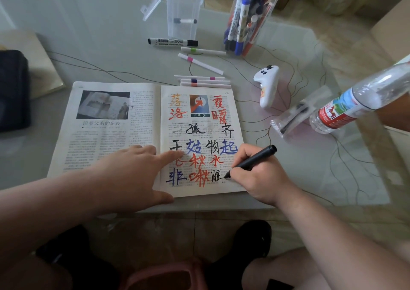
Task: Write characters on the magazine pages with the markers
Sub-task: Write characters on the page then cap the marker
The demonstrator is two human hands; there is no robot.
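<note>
A glassy worktop [99, 52] with thin curly lines in it fills the view. The open magazine [111, 134] lies flat on it close to the front edge, right in front of the person. The left hand [133, 170] lies flat on the paper with straight fingers, and its pointing finger reaches over the fold onto the right page. The right hand [259, 174] is curled round a black marker [255, 158], and the tip touches the bottom row near the page's right edge. I think smudging is the big danger. The pointing finger sits right by a red character and a black one, and the side of the writing hand seems to rest on the paper beside the new black strokes, so wet ink could get rubbed. There is also little room left in that corner, so the stroke could run off the paper onto the glass. If the flat hand lets go, the page may lift or slide. The right page is nearly full of big hand-drawn characters in orange, red, blue and black, over small print and a little picture. The left page has only print and a grey photo. More markers [204, 81] lie just above the magazine.
</note>
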